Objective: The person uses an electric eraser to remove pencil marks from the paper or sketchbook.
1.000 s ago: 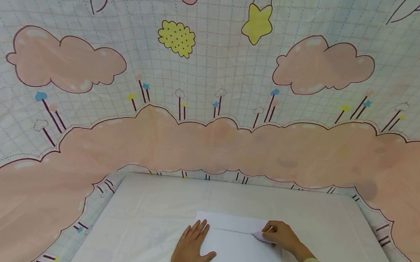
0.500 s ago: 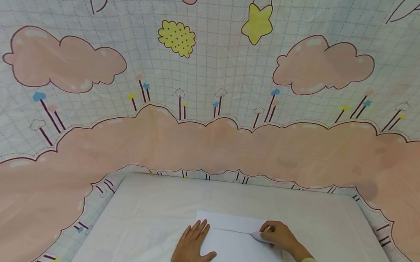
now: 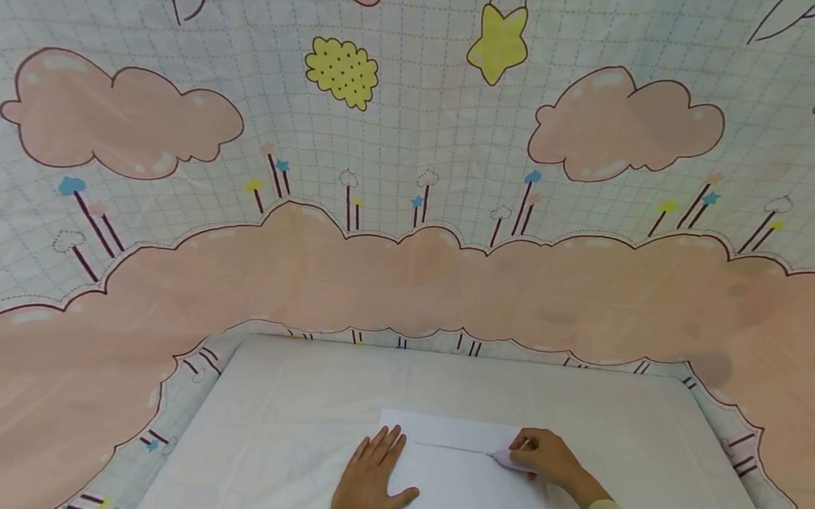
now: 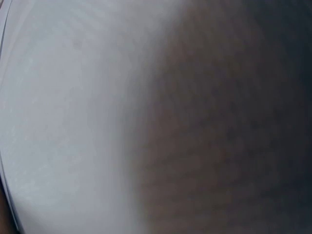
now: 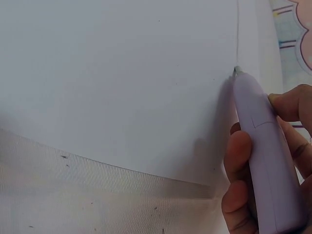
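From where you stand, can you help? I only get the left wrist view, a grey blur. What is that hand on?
Observer: The left hand lies flat, fingers straight, on a white sheet of paper.
Operator: And the other hand?
Observer: The right hand grips a pale purple pen, tip on the paper.
Operator: Anything drawn?
Observer: One thin straight line runs from near the left fingertips to the pen tip.
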Demonstrator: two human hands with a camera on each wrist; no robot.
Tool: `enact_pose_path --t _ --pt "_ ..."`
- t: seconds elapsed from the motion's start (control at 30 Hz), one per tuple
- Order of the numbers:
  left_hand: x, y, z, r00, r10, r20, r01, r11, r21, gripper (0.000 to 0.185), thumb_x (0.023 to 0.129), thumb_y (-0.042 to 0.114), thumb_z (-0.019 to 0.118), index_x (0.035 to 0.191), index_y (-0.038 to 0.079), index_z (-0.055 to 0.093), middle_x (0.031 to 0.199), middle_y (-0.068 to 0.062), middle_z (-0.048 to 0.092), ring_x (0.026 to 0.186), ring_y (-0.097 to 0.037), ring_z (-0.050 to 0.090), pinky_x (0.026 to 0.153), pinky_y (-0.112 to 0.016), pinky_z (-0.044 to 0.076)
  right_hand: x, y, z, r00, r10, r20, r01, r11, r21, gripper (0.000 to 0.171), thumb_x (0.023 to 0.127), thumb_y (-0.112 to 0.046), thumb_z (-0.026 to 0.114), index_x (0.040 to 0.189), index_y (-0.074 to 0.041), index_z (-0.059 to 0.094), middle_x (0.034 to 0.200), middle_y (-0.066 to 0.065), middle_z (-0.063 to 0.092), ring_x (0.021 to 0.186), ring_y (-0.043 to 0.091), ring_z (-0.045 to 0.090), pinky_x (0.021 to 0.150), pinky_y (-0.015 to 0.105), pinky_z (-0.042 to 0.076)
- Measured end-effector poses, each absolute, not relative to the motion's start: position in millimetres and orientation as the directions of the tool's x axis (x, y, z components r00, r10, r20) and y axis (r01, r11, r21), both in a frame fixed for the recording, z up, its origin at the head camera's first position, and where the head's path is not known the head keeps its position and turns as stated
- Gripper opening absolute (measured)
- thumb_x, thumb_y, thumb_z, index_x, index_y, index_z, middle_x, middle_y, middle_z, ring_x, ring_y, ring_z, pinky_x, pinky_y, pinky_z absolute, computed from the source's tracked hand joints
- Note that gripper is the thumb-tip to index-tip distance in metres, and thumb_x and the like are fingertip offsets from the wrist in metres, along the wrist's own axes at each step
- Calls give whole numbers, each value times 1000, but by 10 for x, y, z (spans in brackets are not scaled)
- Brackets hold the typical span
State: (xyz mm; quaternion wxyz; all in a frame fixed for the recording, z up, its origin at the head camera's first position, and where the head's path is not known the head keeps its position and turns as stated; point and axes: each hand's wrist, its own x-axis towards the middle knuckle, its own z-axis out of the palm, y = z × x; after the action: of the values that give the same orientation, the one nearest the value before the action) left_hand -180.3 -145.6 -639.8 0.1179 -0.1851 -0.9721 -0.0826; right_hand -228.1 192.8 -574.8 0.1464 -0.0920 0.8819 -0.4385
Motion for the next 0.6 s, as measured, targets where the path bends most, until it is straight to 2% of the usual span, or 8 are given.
enact_pose_path --t 0.6 --pt "-1792 -1451 -6351 -912 336 235 376 914 154 87 86 77 44 149 16 45 157 2 38 145 -21 34 117 -44 27 -2290 1922 -5743 -943 -280 -181 -22 595 -803 14 86 -18 70 94 -6 69 73 1 63 57 17 58 55 28 46"
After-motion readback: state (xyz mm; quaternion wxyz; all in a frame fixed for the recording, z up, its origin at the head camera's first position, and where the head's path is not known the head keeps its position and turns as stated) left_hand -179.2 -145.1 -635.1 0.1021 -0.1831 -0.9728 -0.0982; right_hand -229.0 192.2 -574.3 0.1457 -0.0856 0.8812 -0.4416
